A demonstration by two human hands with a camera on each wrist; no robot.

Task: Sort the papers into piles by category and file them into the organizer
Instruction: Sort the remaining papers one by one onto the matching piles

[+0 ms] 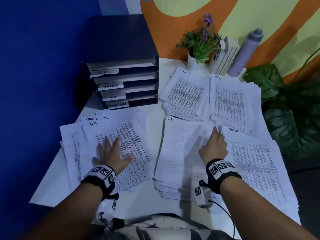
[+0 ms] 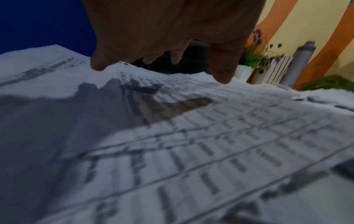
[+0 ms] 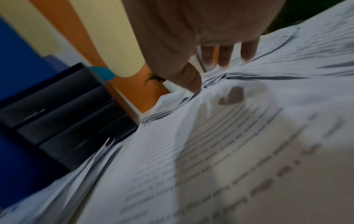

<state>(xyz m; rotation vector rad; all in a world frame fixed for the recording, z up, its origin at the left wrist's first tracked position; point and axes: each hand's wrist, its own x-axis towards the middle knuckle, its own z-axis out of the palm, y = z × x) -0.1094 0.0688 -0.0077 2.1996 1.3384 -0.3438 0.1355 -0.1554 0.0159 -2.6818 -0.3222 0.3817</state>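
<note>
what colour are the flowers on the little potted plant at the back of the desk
Purple, on green stems: the flowers show best in the head view.

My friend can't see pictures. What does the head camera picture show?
A person's left hand lies flat, fingers spread, on a sheet marked H.R., while the right hand reaches over the I.T. pile. More paper piles cover the white table, and a dark labelled organizer stands at the back left.
</note>
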